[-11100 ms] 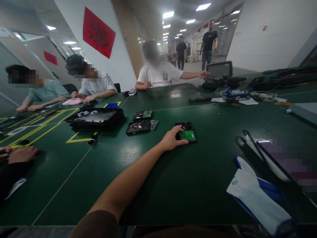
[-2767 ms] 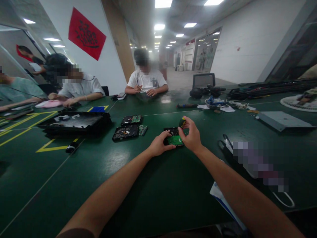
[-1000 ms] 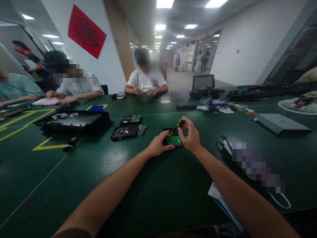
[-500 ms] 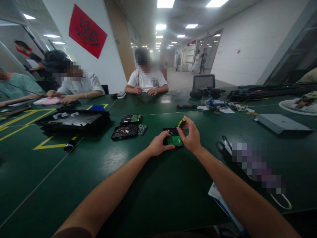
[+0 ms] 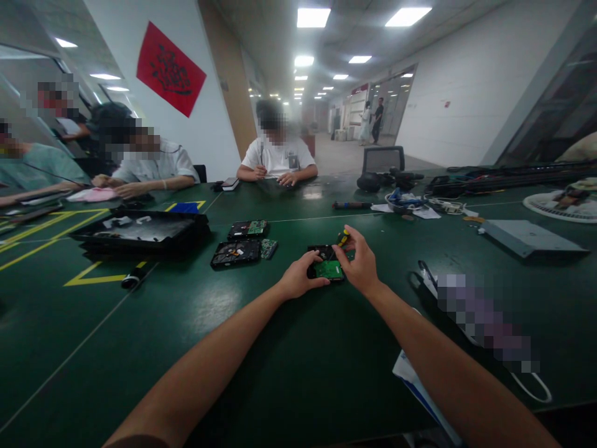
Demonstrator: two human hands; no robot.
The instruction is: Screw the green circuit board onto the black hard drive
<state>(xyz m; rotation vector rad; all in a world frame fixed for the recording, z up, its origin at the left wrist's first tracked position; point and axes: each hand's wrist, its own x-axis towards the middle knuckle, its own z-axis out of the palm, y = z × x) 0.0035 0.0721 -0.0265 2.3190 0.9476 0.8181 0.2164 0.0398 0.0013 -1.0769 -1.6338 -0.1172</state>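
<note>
A hard drive [image 5: 329,270] with a green circuit board showing lies flat on the dark green table [image 5: 261,373] in front of me. My left hand [image 5: 301,274] is closed around its left side, thumb along the near edge and fingers at the far edge. In my right hand [image 5: 358,258] is a small yellow and black screwdriver [image 5: 344,237], pinched between thumb and fingers. Its shaft slants down toward the drive; whether the tip touches a screw is too small to tell. Two more hard drives [image 5: 236,252] [image 5: 248,229] and a loose circuit board [image 5: 269,249] lie to the left.
At the left sits a black open casing [image 5: 140,227], with a dark cylinder [image 5: 133,277] nearer me. A grey metal box [image 5: 532,238] and a blurred-out long object [image 5: 487,320] lie at right. Another screwdriver [image 5: 352,205] is farther back. Co-workers sit across the table.
The screwdriver in my right hand has tilted slightly, its handle leaning more to the right. My left hand keeps its place on the hard drive. The whole view has shifted slightly downward.
</note>
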